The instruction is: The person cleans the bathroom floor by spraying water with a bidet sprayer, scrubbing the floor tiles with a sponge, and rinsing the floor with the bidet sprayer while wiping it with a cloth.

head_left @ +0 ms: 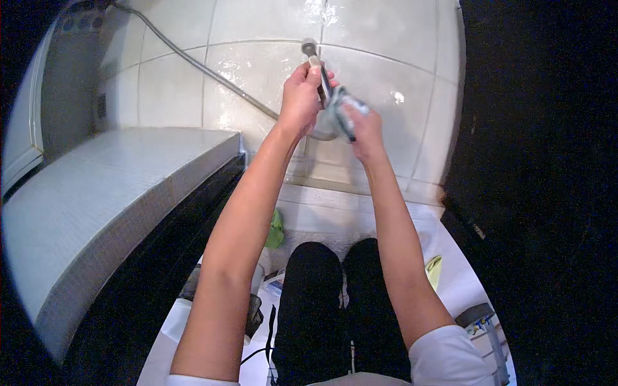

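Note:
My left hand (300, 101) is closed around a slim metal handheld shower sprayer (309, 48), its small round head pointing away from me. A grey flexible hose (212, 75) comes down from the upper left, passes behind my left wrist and seems to loop up towards the sprayer's lower end. In my right hand (365, 132) is a grey-green cloth (340, 110), smeared by motion. The cloth is bunched against the sprayer's handle, just below my left hand. Parts of the handle are hidden by my fingers and the cloth.
Wet, pale tiles (380, 77) lie beyond my hands. To the left stands a raised tiled ledge (129, 174) with a curved front. A white sill (335, 199) runs before my knees. Near my legs are a green cloth (275, 231) and a yellowish item (434, 271).

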Tool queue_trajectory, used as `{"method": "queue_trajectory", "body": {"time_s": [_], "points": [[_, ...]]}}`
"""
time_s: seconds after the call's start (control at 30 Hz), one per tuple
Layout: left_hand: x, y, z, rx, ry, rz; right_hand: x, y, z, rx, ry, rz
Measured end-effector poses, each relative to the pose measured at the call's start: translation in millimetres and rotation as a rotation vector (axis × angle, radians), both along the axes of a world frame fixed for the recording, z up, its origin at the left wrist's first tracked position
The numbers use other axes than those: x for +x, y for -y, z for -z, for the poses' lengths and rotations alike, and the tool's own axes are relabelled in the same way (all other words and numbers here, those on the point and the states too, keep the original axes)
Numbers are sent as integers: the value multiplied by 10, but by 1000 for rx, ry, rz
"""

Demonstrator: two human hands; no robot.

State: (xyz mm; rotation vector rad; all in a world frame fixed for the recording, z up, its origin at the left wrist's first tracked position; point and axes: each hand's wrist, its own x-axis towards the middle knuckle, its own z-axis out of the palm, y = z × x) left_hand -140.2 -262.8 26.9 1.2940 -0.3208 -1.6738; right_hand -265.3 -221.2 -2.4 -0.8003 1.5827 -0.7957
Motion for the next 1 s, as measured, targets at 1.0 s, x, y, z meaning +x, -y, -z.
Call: {"method": "queue_trajectory", "body": {"time_s": [1.0], "points": [[103,90,-60,-106,-94,-159,43,-284,-110,-276,-444,-394]]}}
